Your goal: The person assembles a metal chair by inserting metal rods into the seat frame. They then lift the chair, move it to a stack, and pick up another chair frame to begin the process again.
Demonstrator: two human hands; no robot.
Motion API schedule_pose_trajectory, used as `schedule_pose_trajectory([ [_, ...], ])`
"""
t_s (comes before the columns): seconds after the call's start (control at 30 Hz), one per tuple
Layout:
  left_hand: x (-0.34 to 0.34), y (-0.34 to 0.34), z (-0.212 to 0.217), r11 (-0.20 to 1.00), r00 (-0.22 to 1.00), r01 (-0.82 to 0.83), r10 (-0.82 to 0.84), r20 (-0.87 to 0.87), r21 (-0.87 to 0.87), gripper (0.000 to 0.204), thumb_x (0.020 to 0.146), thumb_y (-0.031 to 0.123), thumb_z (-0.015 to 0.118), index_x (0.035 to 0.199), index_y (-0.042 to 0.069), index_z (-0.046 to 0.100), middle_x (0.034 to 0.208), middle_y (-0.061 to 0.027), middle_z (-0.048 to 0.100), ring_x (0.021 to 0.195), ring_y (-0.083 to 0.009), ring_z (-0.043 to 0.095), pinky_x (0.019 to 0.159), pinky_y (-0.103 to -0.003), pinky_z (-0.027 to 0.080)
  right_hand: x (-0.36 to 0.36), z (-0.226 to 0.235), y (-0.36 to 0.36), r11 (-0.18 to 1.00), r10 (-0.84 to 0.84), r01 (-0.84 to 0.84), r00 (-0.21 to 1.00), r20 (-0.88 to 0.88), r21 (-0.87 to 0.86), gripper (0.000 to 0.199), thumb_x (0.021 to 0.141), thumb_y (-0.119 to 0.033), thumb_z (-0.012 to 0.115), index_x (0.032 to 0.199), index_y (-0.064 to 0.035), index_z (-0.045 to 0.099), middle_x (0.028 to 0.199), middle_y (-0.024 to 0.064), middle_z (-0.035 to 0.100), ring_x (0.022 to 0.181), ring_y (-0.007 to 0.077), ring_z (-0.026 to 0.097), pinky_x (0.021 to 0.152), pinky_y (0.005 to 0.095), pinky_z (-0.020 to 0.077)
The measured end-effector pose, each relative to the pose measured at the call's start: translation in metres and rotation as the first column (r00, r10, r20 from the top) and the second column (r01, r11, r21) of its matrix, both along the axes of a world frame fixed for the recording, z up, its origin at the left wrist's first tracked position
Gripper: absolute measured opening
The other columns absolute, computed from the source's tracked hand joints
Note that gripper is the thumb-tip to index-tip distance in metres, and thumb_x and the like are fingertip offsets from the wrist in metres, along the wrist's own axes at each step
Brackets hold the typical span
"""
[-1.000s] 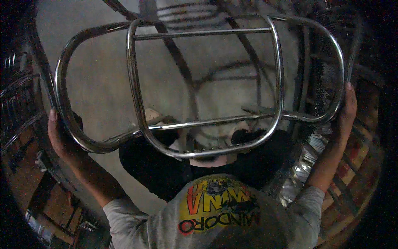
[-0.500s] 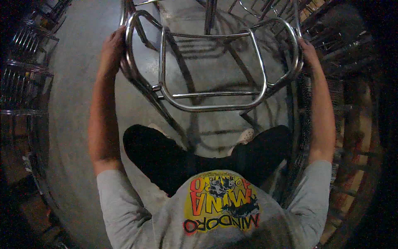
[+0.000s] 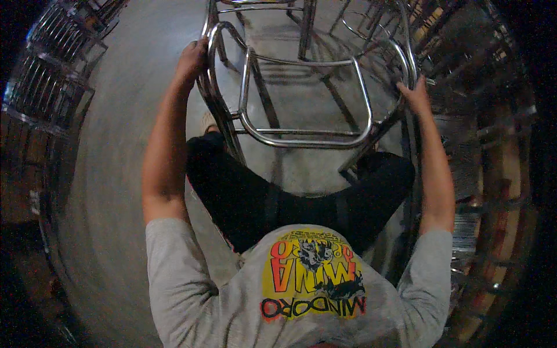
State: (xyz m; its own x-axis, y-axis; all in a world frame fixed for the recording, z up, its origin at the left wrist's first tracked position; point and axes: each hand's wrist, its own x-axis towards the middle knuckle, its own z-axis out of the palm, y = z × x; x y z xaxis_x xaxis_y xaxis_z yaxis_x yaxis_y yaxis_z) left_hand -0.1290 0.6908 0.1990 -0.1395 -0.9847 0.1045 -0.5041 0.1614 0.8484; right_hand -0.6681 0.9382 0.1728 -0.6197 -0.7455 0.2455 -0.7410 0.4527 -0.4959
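A shiny bent-tube metal chair frame (image 3: 307,143), with a rounded seat loop and no seat panel showing, stands before me between my knees. My left hand (image 3: 192,61) is wrapped round the curved tube on its left side, the fingers partly hidden behind the metal. On the opposite side my right hand (image 3: 416,95) holds the right curved tube, its thumb on the inner side and its fingers on the outer side. Both my arms reach forward, roughly level with each other.
Stacks of metal tube frames (image 3: 55,75) line the left side. More frames and dark stacked items (image 3: 464,75) crowd the right. Further metal tubing (image 3: 304,29) stands just beyond the chair frame, on the grey concrete floor (image 3: 127,174).
The chair frame's left side and my left hand have shifted right in the view. My right hand sits slightly lower, with its thumb now showing inside the tube. My legs have moved toward the frame.
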Motion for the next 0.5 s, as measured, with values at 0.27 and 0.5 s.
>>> schedule_pose_trajectory([
  [0.27, 0.086, -0.014, -0.073, 0.971, 0.866, 0.105, 0.018, -0.5, 0.217, 0.066, 0.095, 0.059, 0.038, 0.134, 0.006, 0.048, 0.111, -0.0142, 0.063, 0.097, -0.0248, 0.059, 0.087, -0.038, 0.045, -0.012, -0.009, 0.004, 0.99, 0.099, -0.088, 0.991, 0.093, -0.113, 0.092, 0.073, -0.03, 0.078, 0.141, 0.0078, 0.029, 0.132, 0.0224, 0.051, 0.118, 0.0312, 0.052, 0.1, 0.037, 0.0404],
  [0.5, 0.218, 0.178, -0.402, 0.696, 0.786, -0.487, 0.087, 0.612, 0.527, 0.053, 0.093, 0.041, 0.053, 0.117, -0.006, 0.051, 0.097, -0.0198, 0.061, 0.087, -0.031, 0.058, 0.078, -0.042, 0.046, -0.001, -0.012, 0.023, 0.987, 0.015, 0.007, 0.99, 0.138, -0.159, 0.096, 0.072, -0.024, 0.079, 0.145, 0.0048, 0.024, 0.134, 0.0237, 0.047, 0.121, 0.0321, 0.049, 0.104, 0.036, 0.037],
])
